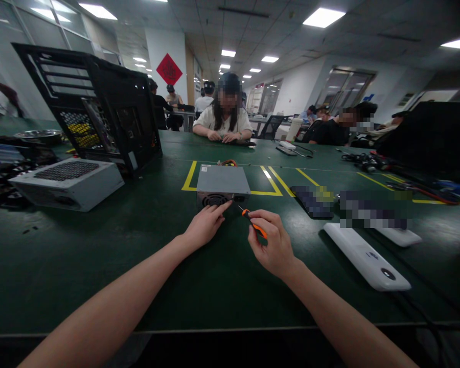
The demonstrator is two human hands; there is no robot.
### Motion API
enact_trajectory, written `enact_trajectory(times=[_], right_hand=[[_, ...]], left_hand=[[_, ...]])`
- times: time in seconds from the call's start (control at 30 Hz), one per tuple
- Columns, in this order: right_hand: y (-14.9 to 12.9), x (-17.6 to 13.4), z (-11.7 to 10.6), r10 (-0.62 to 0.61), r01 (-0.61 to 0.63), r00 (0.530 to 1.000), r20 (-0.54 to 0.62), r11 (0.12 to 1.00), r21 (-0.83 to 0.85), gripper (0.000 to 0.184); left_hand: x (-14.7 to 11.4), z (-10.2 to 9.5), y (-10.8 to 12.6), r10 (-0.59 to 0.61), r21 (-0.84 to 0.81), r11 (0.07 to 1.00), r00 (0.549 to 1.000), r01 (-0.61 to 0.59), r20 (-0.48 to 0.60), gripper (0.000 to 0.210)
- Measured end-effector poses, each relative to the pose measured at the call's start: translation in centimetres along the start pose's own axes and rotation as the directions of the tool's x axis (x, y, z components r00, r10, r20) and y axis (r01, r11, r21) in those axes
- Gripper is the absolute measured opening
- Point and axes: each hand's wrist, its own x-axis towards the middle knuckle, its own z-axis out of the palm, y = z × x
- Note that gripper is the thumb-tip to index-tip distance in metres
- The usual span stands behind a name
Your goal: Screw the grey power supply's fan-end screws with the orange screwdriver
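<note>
A grey computer power supply (222, 179) stands on the green table in front of me, its round fan grille and power socket facing my way. My left hand (205, 225) rests against its lower front, the index finger stretched out to a spot below the socket. The other fingers lie near the fan grille and are partly hidden. In my right hand (272, 240) is a screwdriver (259, 231) with an orange and black handle, held between thumb and fingers. Its thin shaft points up and left, the tip close to the power supply's lower right corner; contact is unclear.
A black computer case (107, 112) and a second power supply (69, 179) stand at left. Yellow tape (270, 179) marks the table. To the right lie a dark phone (312, 202) and white devices, one a long case (368, 255). A person (224, 115) sits opposite.
</note>
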Motion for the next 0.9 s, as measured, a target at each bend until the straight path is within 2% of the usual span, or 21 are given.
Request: enact_trajectory(times=[0.17, 0.33, 0.53, 0.67, 0.9], right_hand=[[0.0, 0.1, -0.1, 0.006, -0.006, 1.0, -0.012, 1.0, 0.008, 0.047], [-0.1, 0.2, -0.7, 0.01, -0.004, 0.996, -0.091, 0.998, 0.059, 0.048], [-0.1, 0.4, -1.4, 0.168, -0.135, 0.963, -0.21, 0.977, 0.163, 0.044], [0.0, 0.5, -1.5, 0.207, -0.169, 0.953, -0.223, 0.969, 0.178, 0.04], [0.0, 0.4, -1.5, 0.244, -0.206, 0.946, -0.213, 0.961, 0.185, 0.036]], left_hand=[[0.0, 0.1, 0.0, -0.004, -0.018, 1.0, 1.0, 0.004, -0.002, 0.053], [0.1, 0.4, -0.6, 0.006, -0.088, 0.996, 0.999, -0.009, -0.032, 0.043], [0.0, 0.2, -0.6, 0.017, -0.226, 0.974, 0.999, -0.026, -0.038, 0.038], [-0.1, -0.3, 0.1, 0.068, -0.215, 0.974, 0.997, -0.074, -0.038, 0.042], [-0.2, -0.5, 0.3, 0.084, -0.197, 0.976, 0.995, -0.094, -0.057, 0.044]])
